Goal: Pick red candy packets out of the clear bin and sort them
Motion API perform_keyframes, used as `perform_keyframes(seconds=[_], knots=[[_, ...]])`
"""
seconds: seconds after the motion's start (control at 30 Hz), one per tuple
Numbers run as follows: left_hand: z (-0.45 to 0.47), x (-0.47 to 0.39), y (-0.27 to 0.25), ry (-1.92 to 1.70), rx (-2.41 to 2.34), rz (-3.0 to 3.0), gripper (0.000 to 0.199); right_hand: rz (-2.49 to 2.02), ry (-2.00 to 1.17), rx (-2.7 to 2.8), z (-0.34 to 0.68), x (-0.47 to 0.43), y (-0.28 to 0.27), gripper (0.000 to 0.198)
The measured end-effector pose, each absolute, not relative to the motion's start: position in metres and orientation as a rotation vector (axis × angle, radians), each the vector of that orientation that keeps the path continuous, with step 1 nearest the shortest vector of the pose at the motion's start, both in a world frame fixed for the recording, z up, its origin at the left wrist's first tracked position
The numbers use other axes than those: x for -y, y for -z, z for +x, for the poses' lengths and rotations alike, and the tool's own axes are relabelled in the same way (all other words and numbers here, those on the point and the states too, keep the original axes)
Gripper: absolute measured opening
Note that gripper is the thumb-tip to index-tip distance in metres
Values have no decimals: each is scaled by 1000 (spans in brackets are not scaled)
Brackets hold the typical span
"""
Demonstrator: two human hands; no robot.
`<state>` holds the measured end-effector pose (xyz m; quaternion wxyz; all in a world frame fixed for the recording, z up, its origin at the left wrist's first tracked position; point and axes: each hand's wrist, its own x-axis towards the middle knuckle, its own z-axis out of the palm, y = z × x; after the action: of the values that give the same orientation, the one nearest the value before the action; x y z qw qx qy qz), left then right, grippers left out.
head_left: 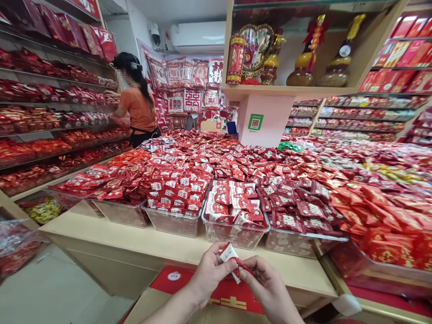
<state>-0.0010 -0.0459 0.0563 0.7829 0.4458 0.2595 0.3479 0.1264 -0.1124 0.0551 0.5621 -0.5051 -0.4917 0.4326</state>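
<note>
Between both hands is a small red and white candy packet (232,260), tilted, with part of its printed face covered by fingers. My left hand (212,272) pinches its left side between thumb and fingers. On its right side, my right hand (261,278) grips the lower corner, also closed. Just beyond the hands stands a clear plastic bin (236,233) heaped with similar red and white packets (232,202). Beneath the hands lies a cardboard box (162,299) with a red printed panel (182,281).
More bins fill the wooden counter (178,245), among them dark red packets (297,207) and bright red ones (388,225). Gourd-shaped bottles (303,67) stand in an overhead cabinet (290,92). A person in an orange top (138,110) reaches toward the stocked shelves (54,108) at left.
</note>
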Motion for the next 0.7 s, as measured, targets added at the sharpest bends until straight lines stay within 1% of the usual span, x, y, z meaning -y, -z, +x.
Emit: perform_keyframes(seconds=[0.13,0.2,0.3,0.4,0.5,0.6,0.7], knots=[[-4,48,-62,-663,-517,832,38,-1184,-1005,1178,131,115,-55,25],[-7,48,-66,-581,-499,724,34,-1197,-939,1192,135,117,-55,24],[-11,48,-69,-489,-455,642,31,-1185,-853,1246,138,120,-58,31],[-12,51,-70,-411,-468,625,34,-1113,-974,1354,137,121,-61,33],[-10,53,-66,-377,-543,753,41,-1045,-1141,1330,135,119,-62,24],[-8,51,-59,-296,-656,1074,46,-1087,-1157,1211,137,114,-57,19],[-8,45,-57,-263,-798,1368,30,-1217,-1100,1054,142,109,-49,21]])
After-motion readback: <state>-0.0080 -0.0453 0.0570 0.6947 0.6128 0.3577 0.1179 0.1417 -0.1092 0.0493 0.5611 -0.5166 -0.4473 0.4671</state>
